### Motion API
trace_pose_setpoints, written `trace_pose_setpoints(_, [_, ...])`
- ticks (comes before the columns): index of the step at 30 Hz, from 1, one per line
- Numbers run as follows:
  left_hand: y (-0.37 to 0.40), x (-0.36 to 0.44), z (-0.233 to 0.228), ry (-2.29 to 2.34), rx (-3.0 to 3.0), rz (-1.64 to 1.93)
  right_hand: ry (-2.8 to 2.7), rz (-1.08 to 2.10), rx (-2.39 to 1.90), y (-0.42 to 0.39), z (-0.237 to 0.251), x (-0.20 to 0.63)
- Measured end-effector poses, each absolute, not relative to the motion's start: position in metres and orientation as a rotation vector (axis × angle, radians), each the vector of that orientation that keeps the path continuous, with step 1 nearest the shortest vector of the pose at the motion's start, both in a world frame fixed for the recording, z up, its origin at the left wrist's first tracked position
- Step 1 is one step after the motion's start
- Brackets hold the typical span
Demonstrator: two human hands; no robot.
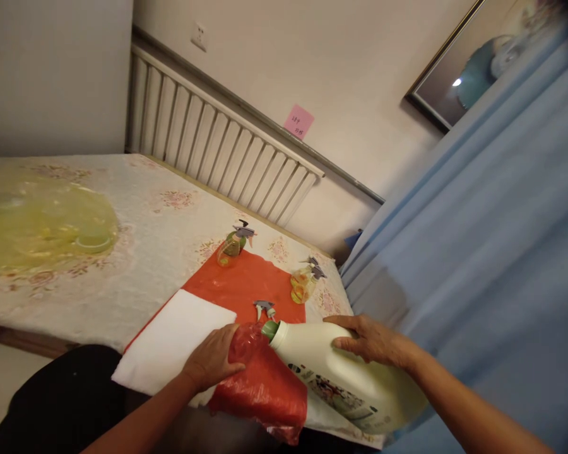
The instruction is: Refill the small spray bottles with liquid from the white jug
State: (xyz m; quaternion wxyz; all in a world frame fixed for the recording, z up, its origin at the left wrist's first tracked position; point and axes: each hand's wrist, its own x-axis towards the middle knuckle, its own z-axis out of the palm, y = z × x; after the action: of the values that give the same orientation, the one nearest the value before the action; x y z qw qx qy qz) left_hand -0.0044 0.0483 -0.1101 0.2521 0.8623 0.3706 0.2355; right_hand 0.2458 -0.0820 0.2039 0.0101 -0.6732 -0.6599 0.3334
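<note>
My left hand (pixel 213 359) is closed around a small see-through bottle (pixel 247 342) that looks reddish over the red sheet. In my right hand (pixel 372 340) is a large pale green detergent jug (pixel 322 353), tipped on its side. Its green spout (pixel 269 329) meets the mouth of the small bottle; whether liquid is flowing I cannot make out. Just behind the spout lies a grey and white spray trigger head (pixel 265 308). Under the hands, a red plastic sheet (pixel 246 277) hangs over the near edge, with a folded white cloth (pixel 175 340) on its left part.
Two spray bottles stand farther back, one greenish (pixel 231 244) and one with yellow liquid (pixel 304 282). A bulky yellow see-through bag (pixel 42 221) rests at left on the floral-covered surface (pixel 151 252). A radiator (pixel 218 139) lines the wall; a blue curtain (pixel 492 221) hangs at right.
</note>
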Motion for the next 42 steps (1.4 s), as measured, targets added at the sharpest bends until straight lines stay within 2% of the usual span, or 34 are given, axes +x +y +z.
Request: trace_pose_setpoints(42, [0.0482, -0.0047, -0.109, 1.015, 2.352, 0.635, -2.079, 1.024, -2.116, -0.0797, 0.2083, 0.2414])
